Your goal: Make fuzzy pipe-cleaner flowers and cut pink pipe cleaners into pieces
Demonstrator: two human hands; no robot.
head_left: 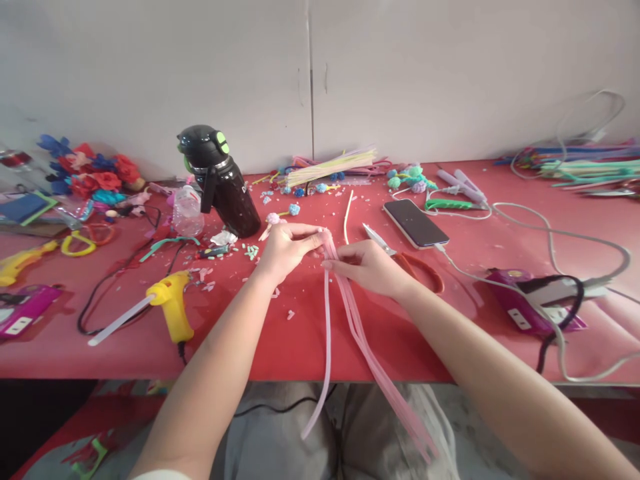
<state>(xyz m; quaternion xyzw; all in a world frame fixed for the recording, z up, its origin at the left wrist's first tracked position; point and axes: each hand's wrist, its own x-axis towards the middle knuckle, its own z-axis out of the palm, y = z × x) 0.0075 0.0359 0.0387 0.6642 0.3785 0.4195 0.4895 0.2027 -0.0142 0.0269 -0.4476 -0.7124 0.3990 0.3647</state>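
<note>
Several long pink pipe cleaners point(367, 357) hang from between my hands, down over the table's front edge toward my lap. My left hand point(289, 248) is closed, thumb and fingers pinching their bunched top end. Just below and to the right, my right hand point(367, 267) closes on the strands, its fingertips partly hidden by them. One strand hangs apart on the left. Orange-handled scissors point(419, 268) lie behind my right wrist, blades pointing away to the left. A thin yellow stem point(348, 217) lies behind my hands.
A black bottle point(235, 203) stands left of my hands, with a yellow glue gun point(173, 307) nearer me. A phone point(416, 223) on a charging cable lies right. Pipe-cleaner bundles point(333, 170) line the back. Purple power strips point(530, 310) and cords flank both sides.
</note>
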